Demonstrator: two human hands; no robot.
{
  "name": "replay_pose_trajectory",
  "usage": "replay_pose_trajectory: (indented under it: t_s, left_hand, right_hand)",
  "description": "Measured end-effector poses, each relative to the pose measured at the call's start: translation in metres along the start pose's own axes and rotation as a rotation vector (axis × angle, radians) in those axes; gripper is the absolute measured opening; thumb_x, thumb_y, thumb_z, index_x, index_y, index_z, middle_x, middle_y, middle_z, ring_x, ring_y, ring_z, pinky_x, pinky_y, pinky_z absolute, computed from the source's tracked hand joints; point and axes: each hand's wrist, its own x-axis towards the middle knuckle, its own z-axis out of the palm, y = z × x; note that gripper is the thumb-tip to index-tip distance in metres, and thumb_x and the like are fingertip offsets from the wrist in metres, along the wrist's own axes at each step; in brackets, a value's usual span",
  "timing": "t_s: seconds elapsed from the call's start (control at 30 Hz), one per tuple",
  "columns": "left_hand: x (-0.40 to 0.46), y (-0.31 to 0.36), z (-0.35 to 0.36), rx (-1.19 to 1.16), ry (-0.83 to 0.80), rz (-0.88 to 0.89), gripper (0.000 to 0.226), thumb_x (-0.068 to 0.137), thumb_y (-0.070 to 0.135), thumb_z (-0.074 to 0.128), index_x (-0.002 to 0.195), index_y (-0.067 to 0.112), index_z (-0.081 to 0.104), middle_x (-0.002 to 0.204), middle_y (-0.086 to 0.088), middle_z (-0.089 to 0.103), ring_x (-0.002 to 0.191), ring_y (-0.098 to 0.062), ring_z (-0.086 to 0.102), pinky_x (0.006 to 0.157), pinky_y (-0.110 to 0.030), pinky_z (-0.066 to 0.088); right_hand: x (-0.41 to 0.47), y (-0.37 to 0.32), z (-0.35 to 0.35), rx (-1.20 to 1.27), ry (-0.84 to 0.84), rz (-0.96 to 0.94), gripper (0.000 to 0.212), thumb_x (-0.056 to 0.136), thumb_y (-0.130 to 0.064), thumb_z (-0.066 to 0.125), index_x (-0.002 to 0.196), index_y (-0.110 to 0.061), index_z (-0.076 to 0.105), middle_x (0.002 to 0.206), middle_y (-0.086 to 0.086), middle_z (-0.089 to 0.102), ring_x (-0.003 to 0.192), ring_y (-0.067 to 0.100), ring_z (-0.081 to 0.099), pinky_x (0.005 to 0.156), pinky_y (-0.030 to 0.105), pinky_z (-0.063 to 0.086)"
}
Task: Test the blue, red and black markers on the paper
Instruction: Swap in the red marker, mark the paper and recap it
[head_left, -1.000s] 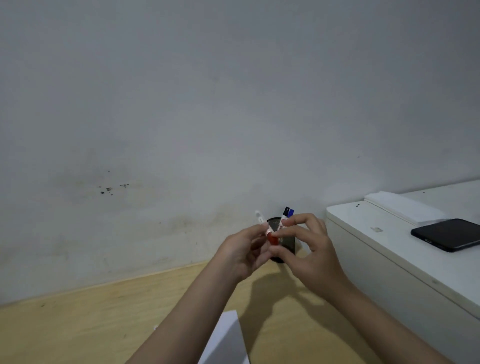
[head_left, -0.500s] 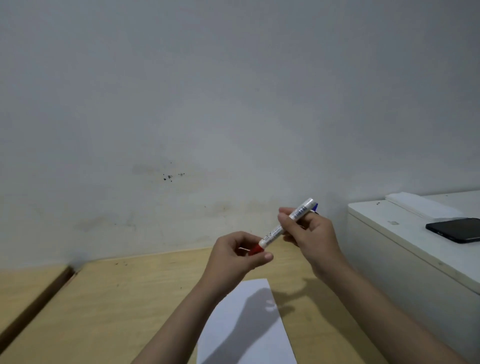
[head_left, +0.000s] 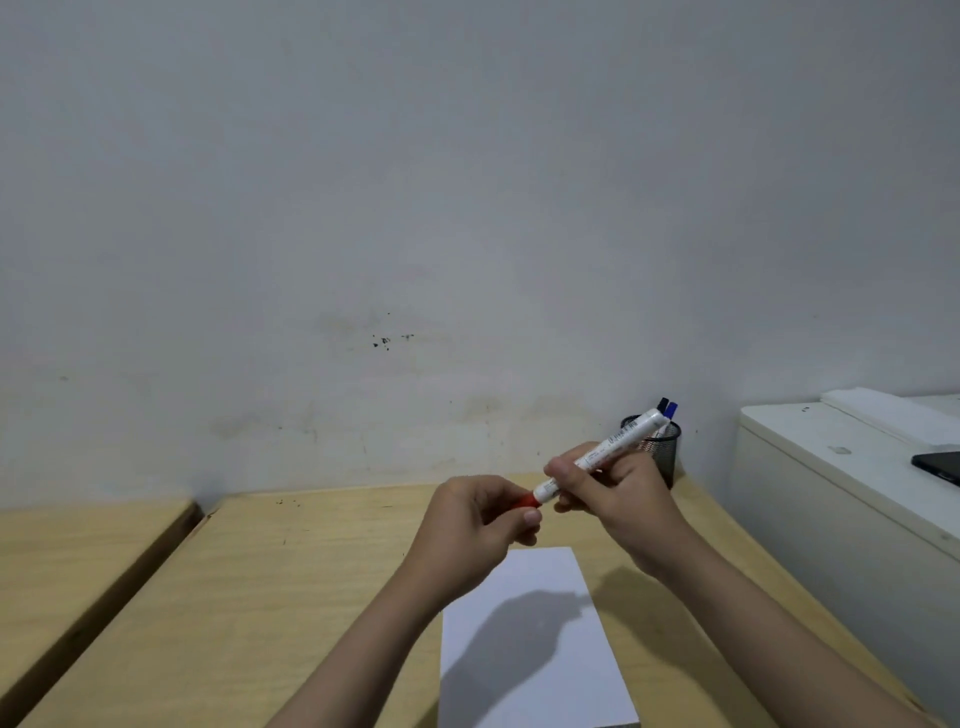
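My right hand (head_left: 618, 499) grips the white barrel of the red marker (head_left: 605, 451), which slants up to the right above the desk. My left hand (head_left: 475, 535) pinches the marker's red cap (head_left: 525, 501) at its lower end. A white sheet of paper (head_left: 540, 675) lies on the wooden desk below both hands, partly under their shadow. Behind my right hand stands a black mesh pen holder (head_left: 665, 451) with the black marker (head_left: 662, 404) and the blue marker (head_left: 672, 409) sticking out of it.
The wooden desk (head_left: 260, 582) meets a grey wall at the back. A gap separates it from a second wooden surface (head_left: 67, 551) at left. A white cabinet (head_left: 831, 493) stands at right, carrying a dark phone (head_left: 940, 466) and a white pad (head_left: 893, 413).
The marker has swung around so its cap end points left into my left hand, and both hands have come over the paper. The camera has tilted and turned, revealing more desk.
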Motion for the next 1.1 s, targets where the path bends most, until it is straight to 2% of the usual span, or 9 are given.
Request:
replay_pose_trajectory:
  t_s: [0.2, 0.27, 0.37, 0.43, 0.57, 0.73, 0.93, 1.0, 1.1]
  left_hand:
    - [0.005, -0.049, -0.039, 0.042, 0.020, -0.143, 0.010, 0.085, 0.006, 0.063, 0.090, 0.007, 0.072, 0.068, -0.002, 0.070, 0.064, -0.012, 0.066, 0.073, -0.035, 0.056]
    - [0.008, -0.071, -0.051, 0.176, 0.060, -0.201, 0.018, 0.084, 0.007, 0.065, 0.099, 0.012, 0.072, 0.079, 0.001, 0.071, 0.069, -0.007, 0.064, 0.073, -0.027, 0.050]
    - [0.016, -0.099, -0.063, 0.377, 0.081, -0.311, 0.028, 0.086, 0.004, 0.060, 0.112, 0.012, 0.067, 0.103, -0.006, 0.069, 0.091, -0.013, 0.062, 0.075, -0.019, 0.042]
    - [0.019, -0.115, -0.067, 0.481, 0.055, -0.361, 0.031, 0.085, 0.001, 0.057, 0.114, 0.008, 0.065, 0.107, -0.009, 0.069, 0.094, -0.017, 0.062, 0.078, -0.021, 0.043]
    - [0.026, -0.131, -0.071, 0.568, 0.026, -0.428, 0.017, 0.073, -0.001, 0.063, 0.082, 0.012, 0.068, 0.091, -0.010, 0.073, 0.084, -0.021, 0.067, 0.075, -0.031, 0.055]
    - [0.032, -0.146, -0.069, 0.495, -0.008, -0.480, 0.027, 0.065, -0.005, 0.068, 0.059, 0.021, 0.063, 0.068, 0.006, 0.065, 0.068, -0.011, 0.061, 0.057, -0.018, 0.045]
    - [0.021, -0.157, -0.068, 0.216, 0.124, -0.504, 0.029, 0.073, -0.010, 0.065, 0.094, 0.008, 0.061, 0.080, -0.006, 0.062, 0.067, -0.012, 0.060, 0.048, -0.006, 0.043]
    - [0.012, -0.157, -0.061, 0.093, 0.227, -0.483, 0.034, 0.072, -0.008, 0.067, 0.099, 0.010, 0.057, 0.080, -0.005, 0.058, 0.068, -0.013, 0.059, 0.051, -0.008, 0.047]
    - [-0.001, -0.160, -0.053, 0.208, 0.351, -0.274, 0.021, 0.073, 0.012, 0.073, 0.085, 0.025, 0.062, 0.082, 0.004, 0.063, 0.072, -0.012, 0.061, 0.063, -0.018, 0.049]
  right_hand:
    - [0.010, 0.003, -0.012, 0.075, 0.076, -0.086, 0.027, 0.070, -0.026, 0.069, 0.075, 0.000, 0.066, 0.060, 0.001, 0.068, 0.058, 0.012, 0.064, 0.061, 0.023, 0.057]
    - [0.010, 0.011, -0.011, 0.069, 0.075, -0.052, 0.030, 0.066, -0.031, 0.072, 0.076, -0.002, 0.068, 0.061, 0.001, 0.067, 0.058, 0.013, 0.062, 0.059, 0.023, 0.057]
    - [0.008, 0.027, -0.002, 0.046, 0.049, -0.005, 0.006, 0.074, -0.015, 0.069, 0.074, -0.009, 0.070, 0.065, 0.001, 0.068, 0.057, 0.013, 0.062, 0.057, 0.024, 0.058]
    - [0.008, 0.038, 0.003, 0.030, 0.045, 0.024, 0.010, 0.081, -0.003, 0.066, 0.073, -0.008, 0.069, 0.063, 0.000, 0.068, 0.056, 0.014, 0.062, 0.057, 0.025, 0.058]
    - [0.008, 0.056, 0.010, 0.010, 0.018, 0.060, 0.010, 0.082, 0.001, 0.064, 0.074, -0.003, 0.068, 0.064, -0.001, 0.069, 0.063, 0.022, 0.062, 0.061, 0.028, 0.058]
    - [0.010, 0.076, 0.014, 0.017, 0.000, 0.128, 0.009, 0.080, -0.001, 0.067, 0.071, -0.004, 0.068, 0.063, 0.000, 0.068, 0.068, 0.030, 0.062, 0.060, 0.030, 0.058]
    - [0.013, 0.095, 0.029, 0.028, 0.054, 0.216, 0.025, 0.064, -0.004, 0.084, 0.064, -0.005, 0.059, 0.057, 0.004, 0.066, 0.069, 0.033, 0.070, 0.062, 0.038, 0.054]
    - [0.016, 0.101, 0.035, 0.035, 0.071, 0.241, 0.030, 0.066, -0.003, 0.082, 0.064, -0.006, 0.052, 0.056, 0.003, 0.063, 0.072, 0.031, 0.073, 0.061, 0.036, 0.054]
    - [0.026, 0.110, 0.046, 0.049, 0.120, 0.304, 0.029, 0.072, -0.005, 0.078, 0.062, -0.009, 0.051, 0.051, 0.002, 0.057, 0.057, 0.023, 0.067, 0.054, 0.029, 0.054]
